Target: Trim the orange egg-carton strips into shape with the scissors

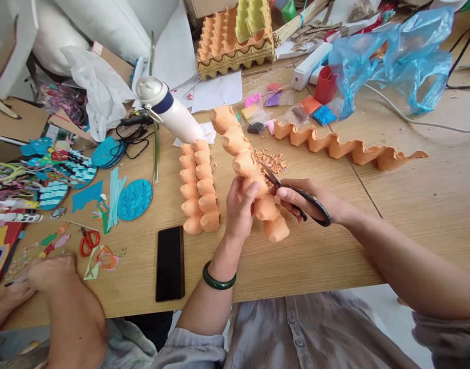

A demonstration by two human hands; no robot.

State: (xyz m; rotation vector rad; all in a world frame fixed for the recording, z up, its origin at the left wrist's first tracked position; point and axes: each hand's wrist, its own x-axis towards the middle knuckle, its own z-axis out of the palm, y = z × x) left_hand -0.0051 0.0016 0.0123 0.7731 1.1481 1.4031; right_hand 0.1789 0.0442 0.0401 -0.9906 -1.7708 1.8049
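Person's left hand point(240, 207) gripping an orange egg-carton strip point(244, 163) at centre, right hand point(306, 186) at its four o'clock, wrapped around black scissors point(310, 198), paired carton rows point(206, 186) towards nine o'clock

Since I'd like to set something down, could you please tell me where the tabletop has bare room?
The tabletop is bare at right, between the wavy orange carton strip and the right forearm; a smaller near-edge patch lies between that and the left forearm. It is crowded around the blue plastic bag and left of the blue oval piece.
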